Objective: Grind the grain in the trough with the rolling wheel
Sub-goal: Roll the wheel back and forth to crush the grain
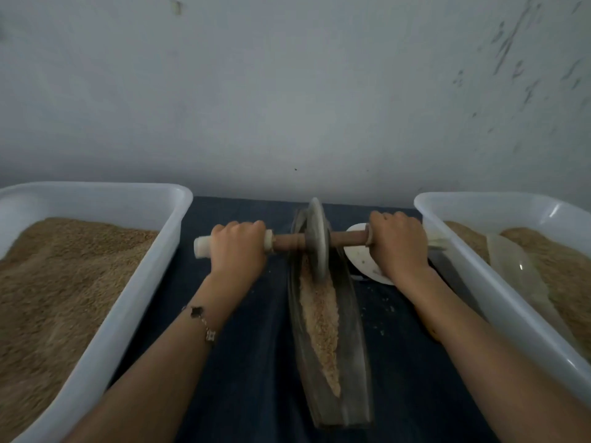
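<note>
A long, narrow, dark trough (pixel 355 362) lies lengthwise on the blue cloth and holds a strip of tan grain (pixel 321 327). A grey rolling wheel (pixel 317 238) stands on edge in the far part of the trough, on a brown axle with pale handles. My left hand (pixel 238 247) grips the left handle, whose white end sticks out past my fist. My right hand (pixel 398 243) grips the right handle, which it hides. Both arms reach forward. A bracelet sits on my left wrist.
A white tub (pixel 153 273) full of tan grain stands at the left. A second white tub (pixel 479 289) at the right holds grain and a clear scoop (pixel 518 270). A white dish (pixel 361 260) lies behind my right hand. A wall rises just beyond the trough.
</note>
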Tool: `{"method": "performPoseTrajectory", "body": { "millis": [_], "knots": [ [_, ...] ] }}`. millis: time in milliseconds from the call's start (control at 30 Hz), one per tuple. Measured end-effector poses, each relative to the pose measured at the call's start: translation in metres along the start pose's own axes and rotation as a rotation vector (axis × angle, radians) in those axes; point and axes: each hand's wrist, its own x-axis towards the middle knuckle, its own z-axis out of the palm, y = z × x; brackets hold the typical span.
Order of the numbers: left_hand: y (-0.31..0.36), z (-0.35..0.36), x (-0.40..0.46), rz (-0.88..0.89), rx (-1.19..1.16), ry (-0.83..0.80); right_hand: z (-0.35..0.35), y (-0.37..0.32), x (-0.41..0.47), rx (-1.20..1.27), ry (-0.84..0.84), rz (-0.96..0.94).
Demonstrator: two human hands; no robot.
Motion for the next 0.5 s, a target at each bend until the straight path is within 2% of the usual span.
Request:
{"method": "performPoseTrajectory", "body": {
  "millis": [167, 333, 433, 500],
  "knots": [
    [0.002, -0.041, -0.068, 0.067, -0.014, -0.096, -0.046, 0.002, -0.068, -0.043, -0.175, -0.041],
    [-0.002, -0.085, -0.114, 0.193, -0.15, -0.024, -0.09, 0.006, -0.112, 0.083, -0.103, -0.077],
    [-0.006, -0.077, -0.108, 0.107, -0.049, -0.204, -0.088, 0.003, -0.106, 0.018, -0.187, -0.066],
    [-0.005, -0.065, -0.091, 0.062, -0.025, -0.267, -0.073, 0.003, -0.096, -0.034, -0.185, -0.04]
  ]
}}
